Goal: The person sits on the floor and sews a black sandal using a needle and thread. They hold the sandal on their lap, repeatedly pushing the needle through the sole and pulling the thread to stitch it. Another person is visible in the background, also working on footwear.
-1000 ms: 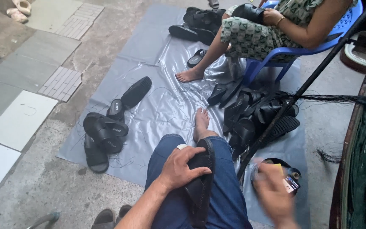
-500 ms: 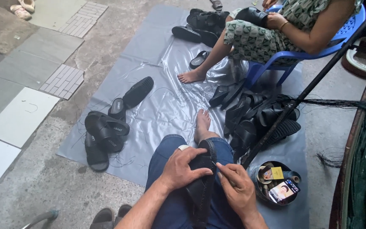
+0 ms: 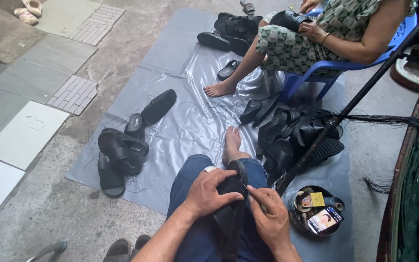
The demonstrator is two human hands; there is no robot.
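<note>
One black sandal (image 3: 231,213) lies along the person's lap, on the blue jeans (image 3: 195,194). Its long axis runs almost straight away from the camera, one end toward the bare foot (image 3: 232,143) and the other toward the bottom of the view. It looks like matte rubber, with a woven or ribbed strap.

The left hand (image 3: 212,191) lies over the sandal's upper part, fingers closed round it. The right hand (image 3: 267,218) rests against the sandal's right edge; its fingers are pinched shut on something thin that is too small to tell.

A grey plastic sheet (image 3: 190,121), glossy and creased, covers part of the concrete floor (image 3: 49,213). To the left on it lie about five loose black sandals (image 3: 122,150), three stacked close, two slanting up to the right. To the right sits a bigger heap of black sandals (image 3: 292,136), too tangled to count. A long dark pole (image 3: 360,97) slants across that heap.

Beside the right hand stands one round tin (image 3: 316,213) holding a phone and small packets.

A second person sits on a blue plastic chair (image 3: 316,73), with another black sandal (image 3: 289,19) on the lap.
</note>
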